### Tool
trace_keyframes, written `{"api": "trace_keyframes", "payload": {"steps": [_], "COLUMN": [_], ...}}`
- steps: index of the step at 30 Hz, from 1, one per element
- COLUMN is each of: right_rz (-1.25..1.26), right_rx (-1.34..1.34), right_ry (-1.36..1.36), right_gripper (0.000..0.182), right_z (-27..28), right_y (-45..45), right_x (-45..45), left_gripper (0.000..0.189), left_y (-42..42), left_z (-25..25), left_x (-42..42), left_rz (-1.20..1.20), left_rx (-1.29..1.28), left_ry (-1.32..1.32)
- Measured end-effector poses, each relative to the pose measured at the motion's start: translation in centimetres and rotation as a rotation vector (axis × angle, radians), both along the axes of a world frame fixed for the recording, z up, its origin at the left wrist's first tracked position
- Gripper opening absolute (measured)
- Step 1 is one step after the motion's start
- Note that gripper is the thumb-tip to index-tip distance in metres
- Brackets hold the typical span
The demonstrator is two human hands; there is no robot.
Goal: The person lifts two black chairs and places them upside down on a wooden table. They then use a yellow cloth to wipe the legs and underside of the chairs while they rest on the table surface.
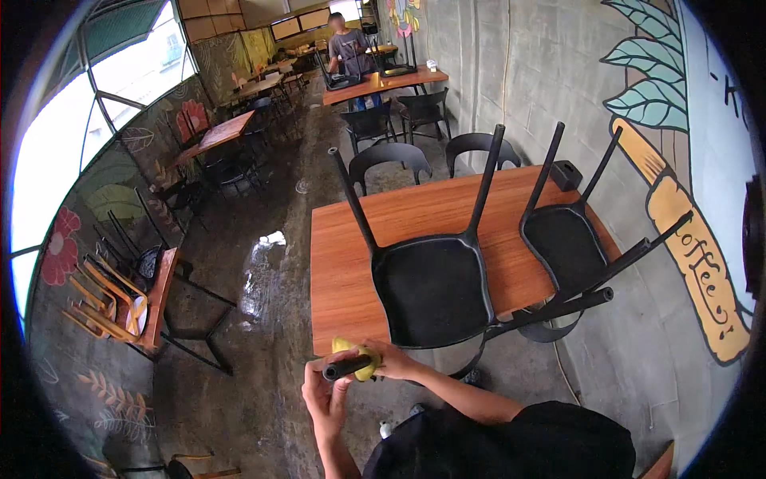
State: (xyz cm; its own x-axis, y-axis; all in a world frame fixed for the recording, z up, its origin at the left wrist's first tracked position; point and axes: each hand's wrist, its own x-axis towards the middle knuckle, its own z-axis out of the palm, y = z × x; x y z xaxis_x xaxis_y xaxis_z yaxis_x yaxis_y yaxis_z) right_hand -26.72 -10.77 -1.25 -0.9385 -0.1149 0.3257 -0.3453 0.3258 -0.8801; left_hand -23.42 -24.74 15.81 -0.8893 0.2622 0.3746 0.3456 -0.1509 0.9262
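Note:
A black plastic chair [434,290] rests upside down on the wooden table [347,257], its legs sticking outward. One black chair leg [347,367] points towards me past the table's near edge. My left hand [323,389] curls around that leg close to its hollow end. Wrapped about the same leg is a yellow cloth [369,364], gripped by my right hand [392,360]. Part of the cloth shows above the leg, between both hands. A second upturned black chair [565,242] lies on the table's right side, near the wall.
A small black box [565,175] stands at the table's far right corner. Black chairs [389,160] stand behind the table. Wet patches shine on the concrete floor [263,275]. Stacked chairs lie on a side table [161,299] at left. Another person [350,48] stands by a farther table.

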Motion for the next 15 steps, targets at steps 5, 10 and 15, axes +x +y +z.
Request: {"api": "trace_keyframes", "payload": {"steps": [5, 10, 15], "right_rz": [0.025, 0.094, -0.111], "right_rx": [0.129, -0.181, -1.26], "right_ry": [-0.348, -0.627, -0.564], "right_gripper": [0.055, 0.041, 0.04], "right_z": [-2.3, 1.6, 6.4], "right_y": [4.7, 10.5, 14.3], "right_x": [1.2, 1.9, 0.7], "left_gripper": [0.031, 0.032, 0.026], "left_y": [0.2, 1.2, 2.6], "left_z": [-1.3, -2.1, -3.7], "left_x": [-0.2, 0.3, -0.5], "left_rz": [-0.101, -0.225, -0.329], "left_rx": [0.049, 0.103, 0.128], "left_ry": [-0.012, 0.014, 0.008]}}
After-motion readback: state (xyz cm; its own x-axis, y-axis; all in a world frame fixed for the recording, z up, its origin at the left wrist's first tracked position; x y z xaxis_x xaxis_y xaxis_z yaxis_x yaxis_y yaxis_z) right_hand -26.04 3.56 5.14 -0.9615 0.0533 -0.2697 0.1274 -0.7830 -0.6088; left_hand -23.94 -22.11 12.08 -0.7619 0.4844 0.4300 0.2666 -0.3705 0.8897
